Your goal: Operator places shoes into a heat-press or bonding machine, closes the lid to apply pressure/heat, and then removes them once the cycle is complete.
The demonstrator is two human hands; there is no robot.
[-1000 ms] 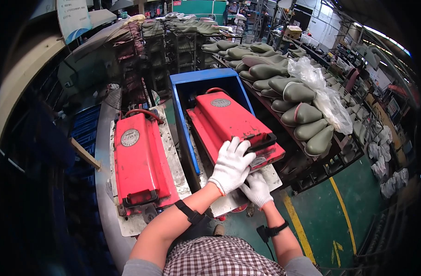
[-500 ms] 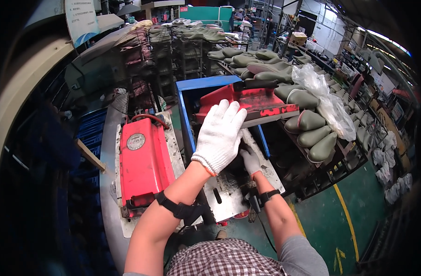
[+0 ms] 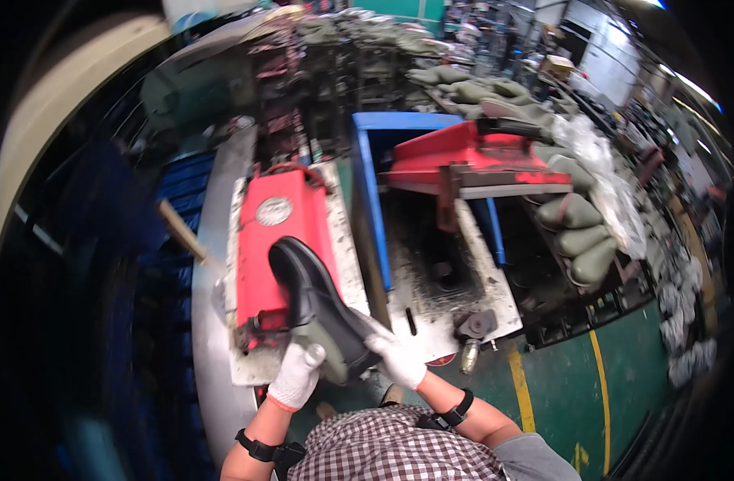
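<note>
A black and olive-green boot (image 3: pixel 323 293) is held in front of my body, tilted, its rounded black end pointing up and away. My left hand (image 3: pixel 297 375), in a white knit glove, is closed on the olive part at the near left. On the near right side, my gloved right hand (image 3: pixel 397 354) grips the black part. Behind the boot lies a red machine cover (image 3: pixel 283 224) with a round badge, which the boot partly hides. To the right, a second red cover (image 3: pixel 471 160) stands raised over a worn, black-smeared metal bed (image 3: pixel 487 272).
A blue box frame (image 3: pixel 367 184) surrounds the raised cover. Olive-green boots (image 3: pixel 583 232) are heaped on a rack at the right, with a clear plastic bag (image 3: pixel 612 176) over them. A wooden stick (image 3: pixel 182 231) juts out at the left. Yellow lines (image 3: pixel 608 385) mark the green floor.
My hands have drawn back from the right machine, the left from its raised cover and the right from its bed. Both now hold the boot close to my body. The view has shifted.
</note>
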